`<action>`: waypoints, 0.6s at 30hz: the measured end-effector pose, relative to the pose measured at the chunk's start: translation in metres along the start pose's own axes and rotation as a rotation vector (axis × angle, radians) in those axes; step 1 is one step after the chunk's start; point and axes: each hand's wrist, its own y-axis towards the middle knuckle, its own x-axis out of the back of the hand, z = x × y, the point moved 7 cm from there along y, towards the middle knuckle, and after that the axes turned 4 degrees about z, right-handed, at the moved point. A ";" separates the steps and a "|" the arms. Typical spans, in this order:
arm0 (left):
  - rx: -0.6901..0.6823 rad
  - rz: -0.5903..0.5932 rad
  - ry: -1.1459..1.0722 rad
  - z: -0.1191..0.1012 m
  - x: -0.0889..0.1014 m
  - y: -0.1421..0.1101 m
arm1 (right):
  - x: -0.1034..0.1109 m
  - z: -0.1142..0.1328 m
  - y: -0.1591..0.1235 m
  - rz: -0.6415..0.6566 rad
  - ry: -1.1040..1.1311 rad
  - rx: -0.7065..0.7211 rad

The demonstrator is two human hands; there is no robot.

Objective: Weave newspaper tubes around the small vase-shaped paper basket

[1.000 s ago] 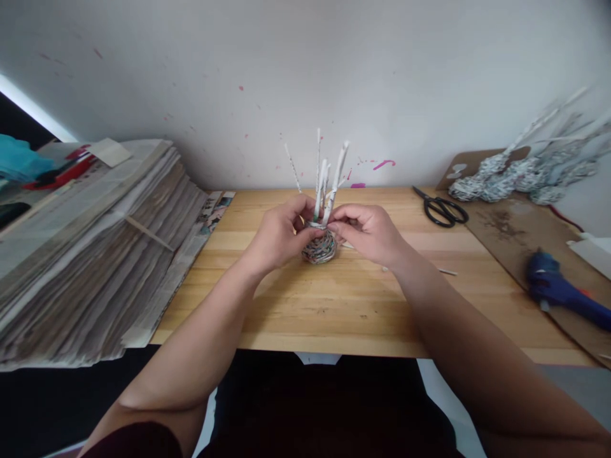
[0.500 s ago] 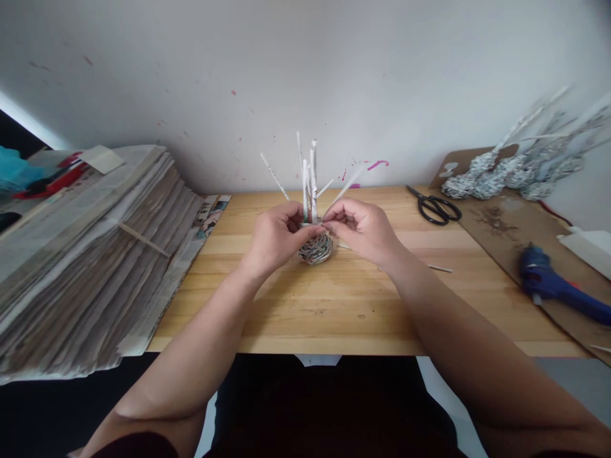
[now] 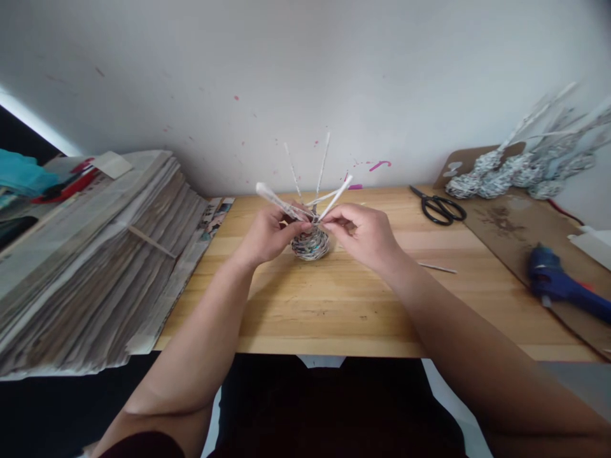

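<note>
A small woven basket of rolled newspaper [image 3: 310,245] stands on the wooden table [image 3: 344,299], with several thin paper tubes [image 3: 324,162] sticking up and out of its rim. My left hand [image 3: 265,234] is closed on the basket's left side, pinching a tube that slants up to the left. My right hand [image 3: 363,234] is closed on the right side, pinching a tube that slants up to the right. Both hands touch the basket's rim.
A tall stack of newspapers [image 3: 86,254] fills the left. Black scissors [image 3: 436,207] lie at the back right. A blue glue gun [image 3: 561,286] rests on brown cardboard [image 3: 515,232]. Several finished woven pieces [image 3: 515,172] lie at the far right. A short stick [image 3: 436,268] lies near my right wrist.
The paper tubes that stood nearly upright are now bent outward, one to the left and one to the right. Both hands stay at the basket's rim.
</note>
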 end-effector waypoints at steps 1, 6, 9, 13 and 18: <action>-0.007 0.018 0.011 -0.001 0.001 0.000 | -0.001 -0.001 0.000 0.017 0.029 -0.018; 0.012 0.072 0.037 -0.006 0.004 -0.001 | -0.003 0.002 -0.001 0.067 0.131 -0.020; 0.002 0.093 0.010 -0.007 0.004 -0.002 | -0.001 0.010 -0.001 0.084 0.105 0.016; -0.005 0.118 -0.027 -0.006 -0.001 -0.002 | 0.003 0.018 0.000 0.055 0.042 0.056; -0.028 0.112 0.020 -0.007 -0.007 -0.004 | -0.001 0.014 0.003 0.067 0.089 0.002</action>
